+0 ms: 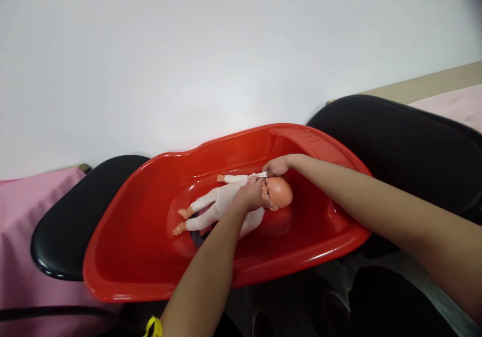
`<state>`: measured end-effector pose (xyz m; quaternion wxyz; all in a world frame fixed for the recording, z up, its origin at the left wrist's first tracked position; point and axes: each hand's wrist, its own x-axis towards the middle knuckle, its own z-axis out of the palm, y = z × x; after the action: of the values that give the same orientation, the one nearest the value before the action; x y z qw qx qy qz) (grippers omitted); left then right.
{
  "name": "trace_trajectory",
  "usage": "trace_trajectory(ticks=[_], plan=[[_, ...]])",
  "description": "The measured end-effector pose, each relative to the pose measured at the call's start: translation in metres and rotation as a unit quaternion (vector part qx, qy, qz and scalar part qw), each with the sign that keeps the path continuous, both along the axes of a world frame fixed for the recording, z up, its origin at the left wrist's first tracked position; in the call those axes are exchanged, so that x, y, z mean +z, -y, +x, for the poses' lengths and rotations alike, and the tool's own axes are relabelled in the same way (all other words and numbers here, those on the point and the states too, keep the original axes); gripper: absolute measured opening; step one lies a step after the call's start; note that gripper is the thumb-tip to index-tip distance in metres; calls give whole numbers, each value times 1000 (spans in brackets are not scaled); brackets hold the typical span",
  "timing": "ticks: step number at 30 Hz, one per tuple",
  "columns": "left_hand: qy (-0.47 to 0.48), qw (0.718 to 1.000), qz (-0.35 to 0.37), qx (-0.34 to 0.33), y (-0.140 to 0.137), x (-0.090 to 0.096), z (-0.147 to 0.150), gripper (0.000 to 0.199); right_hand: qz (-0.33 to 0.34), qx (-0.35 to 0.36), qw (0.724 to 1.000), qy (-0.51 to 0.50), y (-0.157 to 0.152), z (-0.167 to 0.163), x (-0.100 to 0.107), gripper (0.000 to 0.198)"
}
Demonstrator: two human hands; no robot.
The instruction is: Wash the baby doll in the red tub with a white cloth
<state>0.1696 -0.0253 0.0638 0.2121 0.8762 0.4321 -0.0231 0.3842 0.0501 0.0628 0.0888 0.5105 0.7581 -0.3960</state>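
A baby doll [279,192] with a bald head, in white clothing [226,195], lies on its back in a red baby bathtub [124,246]. Its head points right and its bare feet left. At the doll's collar, my left hand [251,194] rests on the upper chest with its fingers curled against the white fabric; its fingertips are partly hidden. Just above the doll's head, my right hand [277,165] pinches a bit of the white clothing near the neck and far shoulder. Beneath the doll's legs shows a dark and reddish patch [199,236] that I cannot make out.
Black padded seats [402,146] stand under the tub's right end and left end, the left seat [68,231] beside pink cloth [22,226]. A white wall [181,61] rises behind the tub. A yellow band [153,326] circles my left forearm.
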Motion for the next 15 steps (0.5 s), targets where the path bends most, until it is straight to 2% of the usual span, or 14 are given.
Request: trace_trajectory(ticks=[3,6,11,15], plan=[[1,1000,-6,1,-1,0,0,86,28,-7,1000,4,4,-2,5,35],[6,1000,-14,-1,-2,-1,0,95,60,-24,998,16,10,-6,14,33],[3,1000,-15,2,-4,-4,1,103,64,-63,996,-5,20,-13,30,23],[1,1000,-24,11,-8,-7,-1,107,92,-39,995,-18,17,-13,31,14]])
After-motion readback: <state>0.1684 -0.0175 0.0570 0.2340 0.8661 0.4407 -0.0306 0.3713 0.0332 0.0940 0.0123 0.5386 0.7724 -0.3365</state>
